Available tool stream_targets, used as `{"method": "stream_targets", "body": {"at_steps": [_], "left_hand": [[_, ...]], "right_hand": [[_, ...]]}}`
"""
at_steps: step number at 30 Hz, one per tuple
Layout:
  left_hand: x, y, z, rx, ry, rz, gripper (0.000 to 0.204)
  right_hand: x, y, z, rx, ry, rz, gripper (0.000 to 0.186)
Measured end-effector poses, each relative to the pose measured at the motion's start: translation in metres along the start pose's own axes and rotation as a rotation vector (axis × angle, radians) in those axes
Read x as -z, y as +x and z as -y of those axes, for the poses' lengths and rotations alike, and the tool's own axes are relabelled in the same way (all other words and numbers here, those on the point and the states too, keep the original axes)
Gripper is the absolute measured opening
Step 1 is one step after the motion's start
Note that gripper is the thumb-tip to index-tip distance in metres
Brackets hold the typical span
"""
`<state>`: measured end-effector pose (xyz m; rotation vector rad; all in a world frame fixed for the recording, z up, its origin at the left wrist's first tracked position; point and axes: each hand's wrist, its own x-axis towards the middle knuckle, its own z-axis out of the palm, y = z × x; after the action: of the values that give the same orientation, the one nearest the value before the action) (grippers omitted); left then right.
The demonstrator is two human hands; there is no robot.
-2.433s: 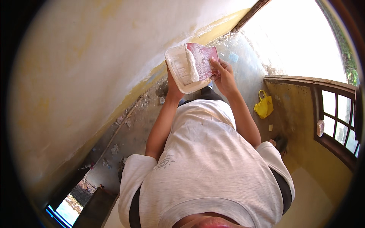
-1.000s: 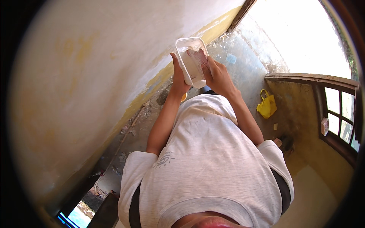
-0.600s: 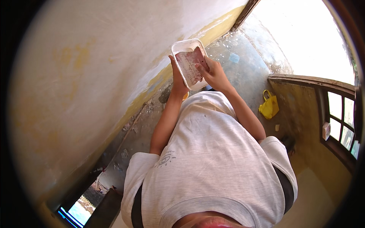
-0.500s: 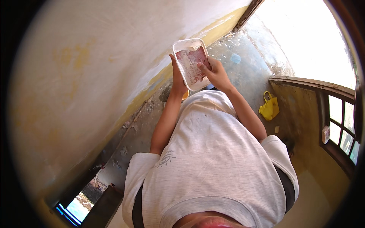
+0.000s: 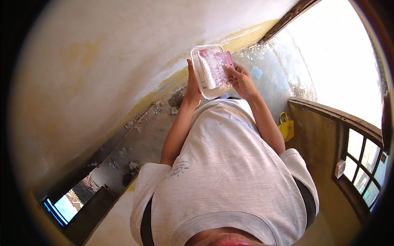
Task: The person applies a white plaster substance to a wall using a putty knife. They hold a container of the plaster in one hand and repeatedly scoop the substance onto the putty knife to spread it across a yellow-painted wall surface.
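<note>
My left hand (image 5: pixel 193 84) is closed round the left side of a white plastic tub (image 5: pixel 194 57), rectangular with rounded corners. Inside and on its walls is a white paste, like plaster or filler. My right hand (image 5: pixel 243 83) grips a flat pinkish-red spreader (image 5: pixel 228 60), thumb on its face and fingers behind. White paste smears the spreader's face, with a thick ridge of it (image 5: pixel 208 74) along the left edge. The spreader lies over the tub's opening and hides much of the inside.
A wall (image 5: pixel 135 53) with patchy white and yellow coating rises close on the left. On the debris-strewn floor (image 5: pixel 158 131) to the right stands a yellow bag (image 5: pixel 287 128). Beyond it are a low wall (image 5: pixel 310 127) and a paned window (image 5: pixel 363 162). A bright doorway opens at upper right.
The spreader has tilted and moved up in the tub, and now carries a thick ridge of white paste on its left edge. The view has shifted slightly; the left hand still holds the tub.
</note>
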<state>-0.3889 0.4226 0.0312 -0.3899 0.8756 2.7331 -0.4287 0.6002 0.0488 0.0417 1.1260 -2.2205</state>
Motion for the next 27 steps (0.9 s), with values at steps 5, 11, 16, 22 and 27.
{"method": "stream_targets", "body": {"at_steps": [5, 11, 16, 22, 27], "left_hand": [[-0.008, -0.004, 0.003, -0.121, -0.042, -0.054, 0.09], [-0.019, -0.004, 0.006, -0.25, 0.007, -0.065, 0.07], [-0.027, -0.001, 0.002, -0.338, 0.15, -0.024, 0.09], [-0.03, 0.008, 0.002, -0.333, 0.108, -0.088, 0.089], [-0.023, 0.013, 0.004, -0.284, -0.027, -0.051, 0.089]], "right_hand": [[-0.014, -0.005, 0.037, 0.311, -0.461, -0.127, 0.024], [-0.026, -0.009, 0.033, 0.867, -0.872, -0.232, 0.01], [-0.026, -0.014, 0.028, 0.866, -0.98, -0.163, 0.008], [-0.016, -0.011, 0.025, 0.915, -0.991, -0.151, 0.008], [-0.019, -0.011, 0.027, 0.941, -0.981, -0.162, 0.008]]}}
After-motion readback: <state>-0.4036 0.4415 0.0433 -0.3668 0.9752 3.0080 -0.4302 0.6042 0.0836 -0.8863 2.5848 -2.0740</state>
